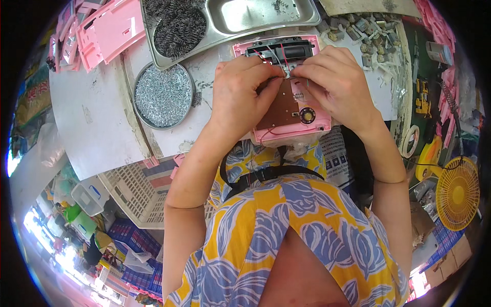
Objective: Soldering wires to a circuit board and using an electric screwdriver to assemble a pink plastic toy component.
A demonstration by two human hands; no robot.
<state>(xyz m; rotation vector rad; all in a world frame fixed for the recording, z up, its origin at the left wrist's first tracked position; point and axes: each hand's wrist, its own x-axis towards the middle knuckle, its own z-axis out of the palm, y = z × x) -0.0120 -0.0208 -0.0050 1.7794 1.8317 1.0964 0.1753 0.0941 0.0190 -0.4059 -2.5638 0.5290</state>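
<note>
A pink plastic housing (323, 124) lies at the near edge of the white table, with a brown circuit board (276, 106) in it. A round black dial (307, 115) sits at the board's near right, and a black part (299, 51) fills the far end. Thin red and white wires (284, 53) rise from that far end. My left hand (243, 92) and my right hand (335, 84) meet above the housing, fingertips pinched almost together on the wires. Both hands are closed. The fingers partly hide the exact spot they grip.
Left of the housing stands a round tin (163, 96) of small silver screws. Behind it is a metal tray (253, 18) with dark springs. Loose small metal parts (371, 36) lie at the far right, a yellow fan (458, 194) further right. Pink panels (111, 31) are stacked far left.
</note>
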